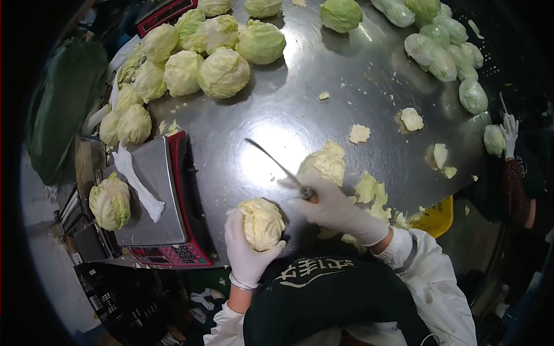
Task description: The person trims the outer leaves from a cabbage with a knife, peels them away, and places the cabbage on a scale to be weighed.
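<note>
At left stands 1 red-framed digital scale with a flat steel plate (156, 232), and 1 crumpled white strip of thin material (137, 187) lies on it. Farther left is 1 bulky dark-green sack (69, 109). 1 yellow plastic basket (440, 218), partly hidden, sits near right; 1 black perforated plastic crate (107, 294), near left.

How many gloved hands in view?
3: the left hand around a cabbage, the right hand holding a knife, and a co-worker's hand toward the picture's right edge. The co-worker's other hand may be hidden.
</note>
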The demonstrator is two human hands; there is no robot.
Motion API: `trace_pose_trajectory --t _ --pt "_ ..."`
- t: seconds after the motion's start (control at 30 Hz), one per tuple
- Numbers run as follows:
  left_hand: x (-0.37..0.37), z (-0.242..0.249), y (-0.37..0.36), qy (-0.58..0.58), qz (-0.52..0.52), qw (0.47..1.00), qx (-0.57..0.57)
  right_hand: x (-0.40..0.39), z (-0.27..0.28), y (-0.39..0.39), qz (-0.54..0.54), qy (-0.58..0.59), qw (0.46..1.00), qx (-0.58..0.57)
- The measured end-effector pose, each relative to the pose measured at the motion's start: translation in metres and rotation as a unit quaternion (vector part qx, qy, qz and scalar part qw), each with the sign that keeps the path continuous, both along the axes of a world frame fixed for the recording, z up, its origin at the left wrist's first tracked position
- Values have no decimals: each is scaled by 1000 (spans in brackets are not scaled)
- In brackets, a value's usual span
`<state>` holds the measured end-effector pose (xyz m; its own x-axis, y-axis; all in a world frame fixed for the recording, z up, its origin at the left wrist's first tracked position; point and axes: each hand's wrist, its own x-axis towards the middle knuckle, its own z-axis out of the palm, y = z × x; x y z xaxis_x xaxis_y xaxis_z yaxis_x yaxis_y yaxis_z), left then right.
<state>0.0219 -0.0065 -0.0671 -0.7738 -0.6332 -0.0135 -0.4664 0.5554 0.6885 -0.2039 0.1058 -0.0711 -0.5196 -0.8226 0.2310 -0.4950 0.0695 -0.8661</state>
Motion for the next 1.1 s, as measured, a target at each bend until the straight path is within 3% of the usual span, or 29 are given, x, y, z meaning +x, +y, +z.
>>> trace_pose_trajectory --t 0.03,0.07,0.13,0.17,0.23,0.27,0.3,0.33,0.4,0.43,0.5,0.57,0.6,0.67,0.7,0.73,0.77,0.8,0.83,0.9,0.93,0.97,1.03,1.07,1.1 --pt "3 -8 -3 2 2 1000 -3 13 4 -4 46 -154 981 110" --pt "6 -16 -5 58 48 988 131 19 6 -8 92 -302 924 215" --pt "10 -12 -9 148 119 901 391 10 -11 -8 53 -304 927 214" --pt "10 -11 -8 147 123 902 387 3 -25 -6 10 -305 927 216" --pt "9 -12 -4 223 220 702 640 -12 -63 6 -60 -261 955 128" --pt "5 -10 -1 227 216 691 652 -12 -52 5 -56 -258 959 107" --pt "1 -10 0 227 214 689 654 -13 -39 7 -55 -254 962 86" --pt "-3 -11 2 190 172 752 607 -11 -19 7 -59 -252 962 89" --pt "-14 -12 8 153 85 840 514 -1 15 -1 82 -85 991 63" --pt "-16 -12 9 152 80 839 516 0 16 -3 78 -84 991 64" --pt "-19 -10 8 105 61 865 487 -2 15 -7 146 -83 961 218" --pt "-16 -7 4 92 51 865 491 -17 0 -5 29 -106 982 156" --pt "-11 -11 3 131 76 793 590 -36 -11 0 -18 -106 985 137" --pt "-4 -10 6 168 149 646 730 -71 -23 10 -149 -290 938 118" --pt "-8 -6 7 170 153 647 728 -71 -24 15 -145 -292 938 118" --pt "-14 -1 7 198 172 558 788 -67 -17 20 -141 -79 981 108" --pt "-17 1 6 223 186 462 838 -60 -8 24 -133 139 977 92" --pt "-14 -9 6 233 198 408 861 -46 -1 27 -71 43 986 146" --pt "-16 -8 5 235 197 407 860 -29 9 30 -8 -52 979 199" --pt "-24 -3 4 240 199 322 894 -2 48 27 84 -136 941 298" --pt "-35 10 7 250 227 358 871 10 46 28 99 -83 959 253" --pt "-37 5 8 252 229 358 870 20 43 29 114 -31 971 206" --pt "-39 -6 9 317 187 229 901 27 46 28 132 -12 969 210" --pt "-40 -6 9 274 239 286 887 27 48 27 130 18 963 234" --pt "-42 -4 10 273 238 286 887 26 49 26 127 49 956 258"
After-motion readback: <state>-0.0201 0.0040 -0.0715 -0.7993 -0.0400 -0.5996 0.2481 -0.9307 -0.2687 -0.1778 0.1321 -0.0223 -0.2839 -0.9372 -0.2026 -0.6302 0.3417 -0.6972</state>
